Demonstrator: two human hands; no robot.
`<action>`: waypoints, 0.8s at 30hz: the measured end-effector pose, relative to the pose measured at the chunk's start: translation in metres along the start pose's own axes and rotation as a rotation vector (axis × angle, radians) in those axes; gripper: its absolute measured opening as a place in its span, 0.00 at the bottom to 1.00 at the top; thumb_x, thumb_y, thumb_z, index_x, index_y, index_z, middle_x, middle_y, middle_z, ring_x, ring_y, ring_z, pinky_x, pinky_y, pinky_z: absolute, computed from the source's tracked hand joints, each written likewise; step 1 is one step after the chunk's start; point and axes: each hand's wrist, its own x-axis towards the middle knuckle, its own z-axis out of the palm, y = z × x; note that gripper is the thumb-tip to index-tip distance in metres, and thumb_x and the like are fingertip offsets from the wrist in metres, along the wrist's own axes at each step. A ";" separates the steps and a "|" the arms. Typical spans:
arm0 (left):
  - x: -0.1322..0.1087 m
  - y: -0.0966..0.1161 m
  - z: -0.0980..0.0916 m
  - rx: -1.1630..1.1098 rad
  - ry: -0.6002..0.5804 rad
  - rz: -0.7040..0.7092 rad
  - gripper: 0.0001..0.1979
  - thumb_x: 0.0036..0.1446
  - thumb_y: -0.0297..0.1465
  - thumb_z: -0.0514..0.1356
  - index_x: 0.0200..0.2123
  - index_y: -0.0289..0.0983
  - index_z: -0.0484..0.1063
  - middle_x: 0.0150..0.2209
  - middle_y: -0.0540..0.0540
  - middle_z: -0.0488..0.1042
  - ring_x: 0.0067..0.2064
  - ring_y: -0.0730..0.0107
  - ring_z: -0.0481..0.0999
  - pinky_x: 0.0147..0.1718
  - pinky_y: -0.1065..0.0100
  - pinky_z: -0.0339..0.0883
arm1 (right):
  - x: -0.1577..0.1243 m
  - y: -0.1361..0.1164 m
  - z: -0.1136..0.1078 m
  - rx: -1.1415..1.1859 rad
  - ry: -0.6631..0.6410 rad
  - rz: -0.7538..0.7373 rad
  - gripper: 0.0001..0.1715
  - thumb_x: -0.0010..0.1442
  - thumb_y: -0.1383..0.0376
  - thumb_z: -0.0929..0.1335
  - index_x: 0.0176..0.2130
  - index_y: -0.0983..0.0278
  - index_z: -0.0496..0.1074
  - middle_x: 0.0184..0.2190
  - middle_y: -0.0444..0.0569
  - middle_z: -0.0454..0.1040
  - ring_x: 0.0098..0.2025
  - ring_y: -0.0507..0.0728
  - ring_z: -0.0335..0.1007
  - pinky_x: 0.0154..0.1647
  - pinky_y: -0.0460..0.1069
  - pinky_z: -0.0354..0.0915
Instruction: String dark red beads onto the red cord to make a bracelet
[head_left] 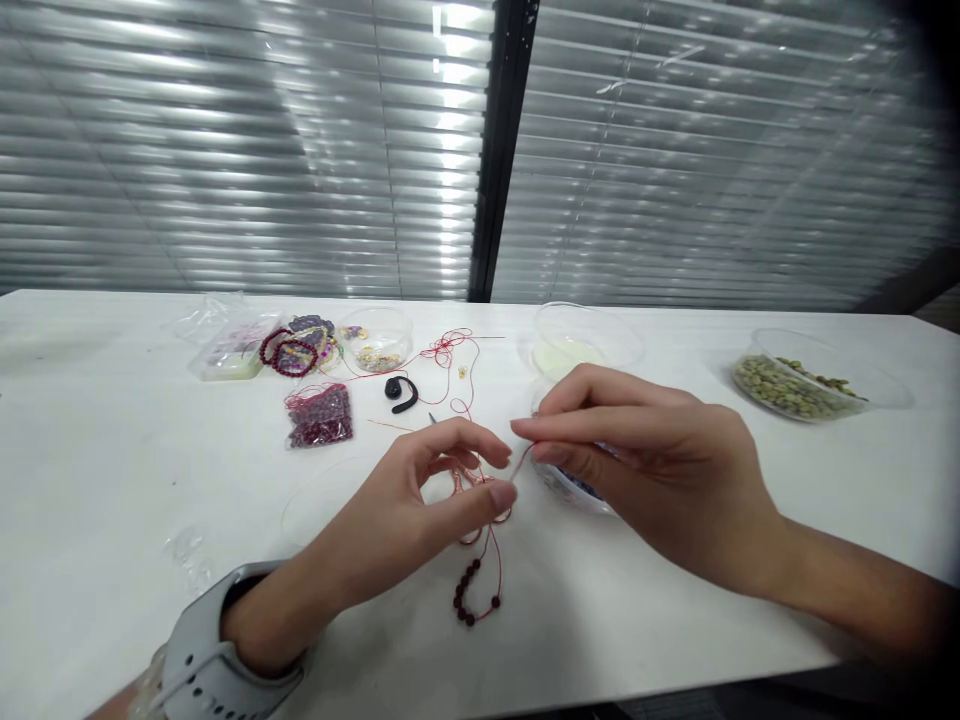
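My right hand pinches a thin red thread between thumb and forefinger. Opposite it, my left hand is curled, its thumb tip against the same thread; a gap shows between the thumb and forefinger, and the exact grip is partly hidden. Below the left thumb hangs a loop of dark red beads, with one bead apart on the right strand. Rose-gold scissors lie behind my left hand, partly covered by it. A clear bowl with dark beads stands behind my right hand, mostly hidden.
Left on the white table lie a bag of dark red beads, finished bead bracelets and a black earpiece. Tangled red thread trails behind. Clear tubs hold small charms, pale contents and green pieces.
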 end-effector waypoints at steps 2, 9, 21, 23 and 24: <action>0.000 0.000 -0.001 -0.039 -0.020 0.051 0.07 0.57 0.35 0.60 0.38 0.39 0.71 0.35 0.48 0.74 0.40 0.67 0.72 0.40 0.66 0.66 | -0.002 0.002 0.003 0.001 -0.030 -0.022 0.19 0.57 0.76 0.68 0.42 0.54 0.77 0.30 0.43 0.71 0.30 0.47 0.68 0.28 0.42 0.65; 0.001 -0.001 0.000 -0.119 -0.018 0.039 0.07 0.58 0.33 0.60 0.31 0.37 0.73 0.28 0.50 0.74 0.33 0.72 0.72 0.33 0.71 0.65 | -0.004 0.009 0.010 -0.017 -0.040 -0.028 0.13 0.57 0.74 0.68 0.39 0.59 0.77 0.29 0.44 0.72 0.30 0.47 0.68 0.27 0.43 0.66; -0.002 0.001 0.001 -0.430 0.055 -0.106 0.10 0.59 0.27 0.51 0.24 0.37 0.61 0.19 0.57 0.52 0.20 0.81 0.52 0.20 0.79 0.56 | 0.003 0.015 0.011 0.637 -0.040 0.489 0.11 0.53 0.71 0.72 0.38 0.59 0.74 0.34 0.41 0.78 0.39 0.48 0.75 0.42 0.43 0.72; -0.003 0.002 0.001 -0.429 0.031 -0.140 0.10 0.59 0.27 0.51 0.25 0.37 0.60 0.18 0.58 0.48 0.19 0.81 0.44 0.15 0.81 0.45 | 0.003 0.016 0.012 0.658 -0.035 0.503 0.13 0.54 0.71 0.71 0.40 0.58 0.73 0.35 0.41 0.77 0.38 0.48 0.75 0.40 0.43 0.72; -0.004 0.003 0.001 -0.411 0.024 -0.139 0.09 0.59 0.27 0.52 0.25 0.37 0.61 0.18 0.58 0.47 0.19 0.81 0.43 0.15 0.81 0.43 | 0.003 0.016 0.012 0.661 -0.034 0.506 0.14 0.54 0.71 0.71 0.40 0.58 0.73 0.36 0.41 0.76 0.37 0.48 0.75 0.40 0.43 0.72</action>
